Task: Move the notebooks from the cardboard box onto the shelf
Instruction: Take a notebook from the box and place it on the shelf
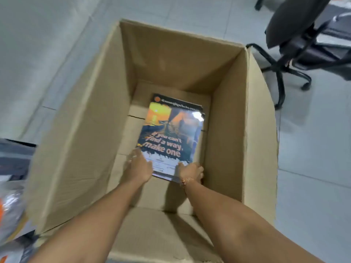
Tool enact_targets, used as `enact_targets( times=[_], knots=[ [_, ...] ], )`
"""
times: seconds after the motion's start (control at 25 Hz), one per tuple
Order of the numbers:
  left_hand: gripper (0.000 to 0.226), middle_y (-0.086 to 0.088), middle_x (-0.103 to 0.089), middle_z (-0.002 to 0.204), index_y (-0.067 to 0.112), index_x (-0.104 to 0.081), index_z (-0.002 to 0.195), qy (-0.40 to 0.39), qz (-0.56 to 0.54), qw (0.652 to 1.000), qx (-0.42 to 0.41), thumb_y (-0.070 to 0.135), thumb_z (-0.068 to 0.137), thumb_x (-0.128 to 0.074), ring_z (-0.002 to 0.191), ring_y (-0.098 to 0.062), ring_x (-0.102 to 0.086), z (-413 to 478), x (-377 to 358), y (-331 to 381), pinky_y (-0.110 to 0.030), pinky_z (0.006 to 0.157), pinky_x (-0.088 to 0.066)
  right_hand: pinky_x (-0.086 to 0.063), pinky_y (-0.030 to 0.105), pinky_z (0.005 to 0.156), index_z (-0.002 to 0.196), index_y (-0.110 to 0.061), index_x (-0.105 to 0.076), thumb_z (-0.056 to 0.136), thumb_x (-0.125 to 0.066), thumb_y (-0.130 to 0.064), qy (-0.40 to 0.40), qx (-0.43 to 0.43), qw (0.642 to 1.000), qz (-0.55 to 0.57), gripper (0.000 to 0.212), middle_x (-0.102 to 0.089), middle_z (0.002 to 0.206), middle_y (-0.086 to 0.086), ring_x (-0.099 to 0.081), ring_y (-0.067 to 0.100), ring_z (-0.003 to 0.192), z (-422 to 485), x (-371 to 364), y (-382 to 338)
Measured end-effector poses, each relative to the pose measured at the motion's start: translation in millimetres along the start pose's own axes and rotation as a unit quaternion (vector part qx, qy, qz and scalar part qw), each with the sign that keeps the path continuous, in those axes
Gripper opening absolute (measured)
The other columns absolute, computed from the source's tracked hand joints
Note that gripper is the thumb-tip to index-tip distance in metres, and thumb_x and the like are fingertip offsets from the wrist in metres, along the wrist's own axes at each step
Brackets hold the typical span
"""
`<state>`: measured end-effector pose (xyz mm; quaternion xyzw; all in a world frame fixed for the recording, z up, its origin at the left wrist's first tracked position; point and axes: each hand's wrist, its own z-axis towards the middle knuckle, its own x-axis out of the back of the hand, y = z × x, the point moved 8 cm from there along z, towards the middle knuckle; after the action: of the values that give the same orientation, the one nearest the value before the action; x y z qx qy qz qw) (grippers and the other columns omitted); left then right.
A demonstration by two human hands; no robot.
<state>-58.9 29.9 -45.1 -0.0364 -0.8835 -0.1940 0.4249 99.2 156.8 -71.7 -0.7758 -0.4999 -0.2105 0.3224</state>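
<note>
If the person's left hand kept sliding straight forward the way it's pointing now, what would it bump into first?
The left hand already touches the near left corner of the glossy sunset-cover notebook. Pushed on, it would probably slide along that cover or its left edge, then meet the brown cardboard box's far wall; depth is unclear.

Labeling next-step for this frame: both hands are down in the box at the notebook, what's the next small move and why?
Probably lift straight up. Left hand and right hand already clasp the near edge of the notebook, which lies low on the cardboard box floor near the right wall, so it must clear the tall walls first.
</note>
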Motion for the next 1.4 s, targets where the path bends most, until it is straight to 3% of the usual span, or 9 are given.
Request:
enact_targets(
  times=[0.12, 0.4, 0.68, 0.84, 0.96, 1.12, 1.2, 1.28, 1.4],
  knots=[
    [0.058, -0.022, -0.042, 0.141, 0.001, -0.030, 0.136, 0.002, -0.005, 0.992, 0.123, 0.029, 0.090, -0.052, 0.129, -0.037, -0.042, 21.5, -14.1, -32.8, -0.043, 0.104, -0.038, -0.042, 0.043, 0.102, 0.124, -0.002, -0.048, 0.084, -0.060, -0.038, -0.030, -0.005, 0.999, -0.009, 0.056, -0.042, 0.133, 0.017, -0.043, 0.035, 0.123, 16.4, -18.0, 2.9],
    [0.045, -0.021, -0.055, 0.125, 0.003, -0.054, 0.115, -0.001, -0.021, 0.981, 0.193, 0.022, 0.076, -0.066, 0.112, -0.038, -0.055, 27.9, -18.4, -33.8, -0.038, 0.088, -0.049, -0.042, 0.045, 0.100, 0.119, -0.003, -0.047, 0.086, -0.054, -0.012, 0.043, -0.021, 0.998, 0.045, 0.035, -0.044, 0.130, 0.016, -0.043, 0.034, 0.121, 17.7, -9.8, 1.1],
    [0.031, -0.020, -0.056, 0.121, 0.002, -0.055, 0.109, 0.088, -0.004, 0.996, 0.002, 0.005, 0.080, -0.062, 0.115, -0.035, -0.052, -15.1, 45.0, 11.6, -0.040, 0.093, -0.044, -0.031, 0.047, 0.104, 0.116, 0.004, -0.047, 0.081, -0.048, 0.006, 0.127, -0.043, 0.967, 0.215, 0.035, -0.044, 0.132, 0.022, -0.038, 0.040, 0.124, -36.5, 27.8, -14.5],
    [0.030, -0.016, -0.056, 0.114, 0.007, -0.056, 0.109, 0.221, -0.085, 0.967, -0.092, 0.007, 0.080, -0.064, 0.105, -0.037, -0.055, -93.8, 129.3, 14.0, -0.042, 0.087, -0.043, -0.042, 0.041, 0.088, 0.106, 0.010, -0.054, 0.081, -0.045, 0.013, 0.184, 0.139, 0.909, 0.346, 0.027, -0.057, 0.104, 0.019, -0.051, 0.043, 0.109, -120.0, 73.0, -47.3],
    [0.034, -0.018, -0.061, 0.103, 0.010, -0.052, 0.114, 0.429, -0.118, 0.880, -0.169, 0.014, 0.081, -0.059, 0.097, -0.029, -0.057, -200.8, 226.8, -12.9, -0.029, 0.083, -0.038, -0.031, 0.034, 0.101, 0.127, 0.008, -0.042, 0.089, -0.048, -0.007, 0.161, 0.313, 0.848, 0.396, 0.042, -0.047, 0.128, 0.027, -0.042, 0.040, 0.123, -216.5, 99.0, -92.1],
    [0.046, -0.002, -0.054, 0.101, 0.009, -0.053, 0.123, 0.681, -0.066, 0.704, -0.188, 0.030, 0.083, -0.056, 0.101, 0.003, -0.047, -381.7, 349.3, -63.6, -0.002, 0.098, -0.034, -0.043, 0.038, 0.100, 0.128, -0.018, -0.051, 0.084, -0.057, -0.033, 0.159, 0.568, 0.662, 0.463, 0.047, -0.052, 0.112, -0.010, -0.053, 0.039, 0.111, -390.1, 130.4, -165.7],
    [0.047, 0.004, -0.057, 0.096, 0.014, -0.057, 0.119, 0.756, -0.037, 0.633, -0.159, 0.030, 0.075, -0.063, 0.094, 0.008, -0.046, -467.7, 392.4, -81.7, 0.008, 0.094, -0.028, -0.047, 0.040, 0.100, 0.127, -0.027, -0.052, 0.083, -0.058, -0.047, 0.065, 0.613, 0.616, 0.491, 0.049, -0.061, 0.114, -0.001, -0.057, 0.032, 0.110, -475.0, 142.6, -203.1],
    [0.050, 0.008, -0.059, 0.101, 0.029, -0.057, 0.120, 0.800, -0.063, 0.589, -0.095, 0.038, 0.071, -0.064, 0.091, 0.005, -0.056, -537.8, 431.2, -107.9, -0.004, 0.097, -0.039, -0.050, 0.042, 0.093, 0.123, -0.031, -0.055, 0.080, -0.061, -0.048, -0.073, 0.660, 0.562, 0.492, 0.047, -0.064, 0.112, 0.004, -0.060, 0.021, 0.102, -567.4, 150.2, -235.0],
    [0.062, 0.004, -0.060, 0.100, 0.030, -0.053, 0.126, 0.797, -0.161, 0.582, -0.028, 0.037, 0.066, -0.070, 0.086, -0.021, -0.065, -593.4, 481.3, -141.0, -0.037, 0.091, -0.053, -0.041, 0.014, 0.078, 0.117, -0.010, -0.062, 0.082, -0.063, -0.022, -0.099, 0.760, 0.490, 0.415, 0.037, -0.059, 0.092, 0.004, -0.049, 0.010, 0.085, -682.8, 166.9, -270.2]
  ],
)
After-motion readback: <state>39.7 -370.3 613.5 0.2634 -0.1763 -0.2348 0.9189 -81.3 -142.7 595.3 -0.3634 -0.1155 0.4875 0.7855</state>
